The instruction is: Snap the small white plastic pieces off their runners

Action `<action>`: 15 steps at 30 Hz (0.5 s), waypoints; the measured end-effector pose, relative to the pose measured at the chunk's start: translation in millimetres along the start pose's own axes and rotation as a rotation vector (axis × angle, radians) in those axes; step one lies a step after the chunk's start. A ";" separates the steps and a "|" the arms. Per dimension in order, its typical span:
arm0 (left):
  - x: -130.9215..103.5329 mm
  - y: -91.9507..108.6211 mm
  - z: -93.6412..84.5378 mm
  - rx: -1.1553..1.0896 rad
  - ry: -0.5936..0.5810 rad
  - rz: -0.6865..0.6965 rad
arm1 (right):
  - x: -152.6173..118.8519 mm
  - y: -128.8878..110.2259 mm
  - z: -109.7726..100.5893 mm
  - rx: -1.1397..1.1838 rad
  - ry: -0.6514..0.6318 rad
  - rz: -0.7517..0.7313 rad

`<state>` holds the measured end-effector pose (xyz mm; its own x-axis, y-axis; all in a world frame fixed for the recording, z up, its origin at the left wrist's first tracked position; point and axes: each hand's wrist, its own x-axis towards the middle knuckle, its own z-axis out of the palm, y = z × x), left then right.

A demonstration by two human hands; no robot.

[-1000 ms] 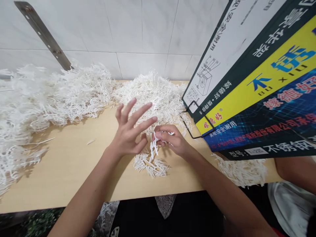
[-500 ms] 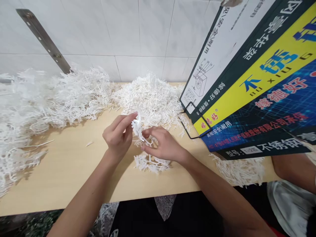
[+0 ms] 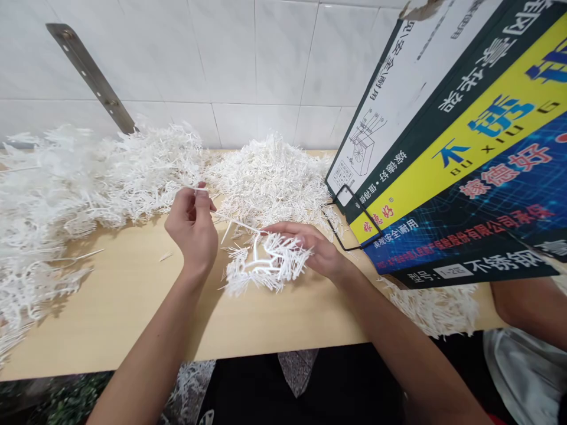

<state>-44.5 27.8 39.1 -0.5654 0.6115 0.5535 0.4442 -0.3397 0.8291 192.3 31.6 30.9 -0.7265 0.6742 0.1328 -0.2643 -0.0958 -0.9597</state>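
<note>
My left hand point(image 3: 192, 230) is raised above the tabletop, its thumb and fingers pinched on a thin white plastic stem point(image 3: 200, 188). To the right, my right hand point(image 3: 319, 249) is closed around the edge of a white branched plastic sprig point(image 3: 268, 262) with many fine tips; its fingertips are partly hidden behind the tips. Another thin stem sticks out at the sprig's upper left. Behind both hands lies a heap of small white plastic pieces point(image 3: 270, 177), and on the left a larger tangled pile of white sprigs point(image 3: 110, 177).
A printed cardboard box point(image 3: 443, 159) leans over the table's right side, with a black wire frame point(image 3: 354, 218) at its lower corner. More white pieces point(image 3: 436, 307) lie under the box. Another person's arm point(image 3: 527, 310) shows at far right. A metal bracket point(image 3: 91, 77) is on the tiled wall.
My left hand has moved left, away from the right hand, with a thin stem in its pinch. My right hand has shifted slightly right and now holds the branched sprig low over the table.
</note>
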 end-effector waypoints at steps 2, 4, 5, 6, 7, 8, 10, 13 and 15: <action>3.1 -4.1 -1.3 0.026 -0.025 -0.031 | 0.3 0.6 -0.7 0.071 -0.010 -0.020; 4.9 -8.8 -1.8 0.095 -0.083 -0.045 | 0.1 -0.4 -0.4 0.107 0.008 -0.036; 4.8 -11.0 -1.9 0.144 -0.124 -0.039 | 0.0 -1.0 0.1 0.112 0.027 -0.041; 4.2 -12.9 -2.0 0.200 -0.156 -0.018 | -0.1 -1.4 0.6 0.111 0.048 -0.042; 2.9 -14.6 -1.9 0.260 -0.180 0.018 | 0.0 -1.4 1.3 0.105 0.072 -0.043; 1.1 -16.2 -1.8 0.318 -0.198 0.064 | 0.2 -1.1 1.9 0.095 0.096 -0.043; -3.5 -18.6 -1.2 0.411 -0.228 0.171 | 1.1 0.6 2.8 0.065 0.137 -0.042; -9.8 -18.7 0.5 0.429 -0.276 0.306 | 3.2 4.4 2.8 0.012 0.186 -0.036; -12.4 -15.1 2.5 0.402 -0.290 0.371 | 4.9 7.1 2.6 0.008 0.217 -0.038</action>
<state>-42.4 27.1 19.6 -0.1363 0.6926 0.7083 0.8342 -0.3054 0.4592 185.2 32.3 25.4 -0.5623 0.8194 0.1115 -0.2944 -0.0723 -0.9529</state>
